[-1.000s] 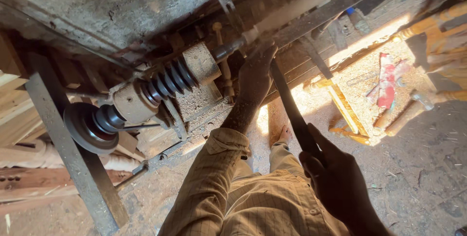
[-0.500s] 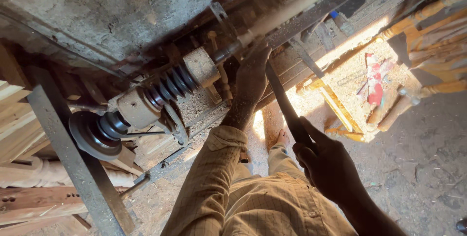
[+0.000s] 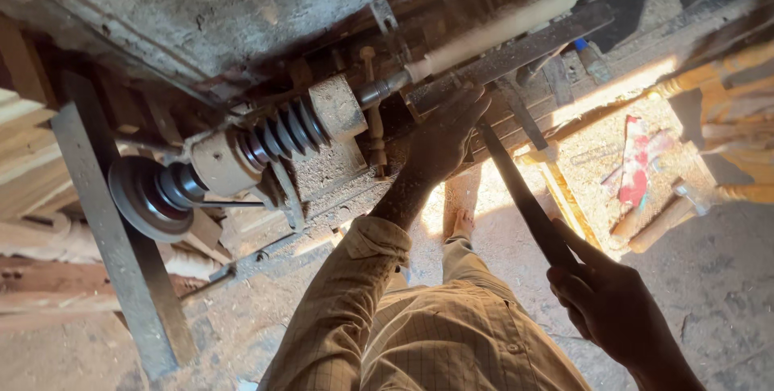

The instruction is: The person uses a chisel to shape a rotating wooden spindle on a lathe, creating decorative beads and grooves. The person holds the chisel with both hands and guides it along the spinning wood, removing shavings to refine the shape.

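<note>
A pale wooden rod [image 3: 496,32] is mounted between the centres of a dusty wood lathe. My left hand [image 3: 442,139] lies on the metal tool rest [image 3: 524,51] just below the rod, fingers pressing the tip of a long dark chisel [image 3: 520,193] against it. My right hand [image 3: 605,306] grips the chisel's handle end, lower right, nearer to me. The chisel runs diagonally from my right hand up to the rest. To the left of the rod sit a stepped pulley [image 3: 278,135] and a large drive wheel [image 3: 145,197] on the same shaft.
A grey steel post [image 3: 113,254] stands at the left. Turned wooden legs and pieces [image 3: 685,214] lie on the sawdust-covered ground at right, next to a red and white scrap [image 3: 637,169]. My foot [image 3: 462,226] shows below the lathe bed.
The view has shifted, so the lathe sits lower and more to the right in the frame. My left hand stays on the rest and my right hand keeps its grip on the chisel.
</note>
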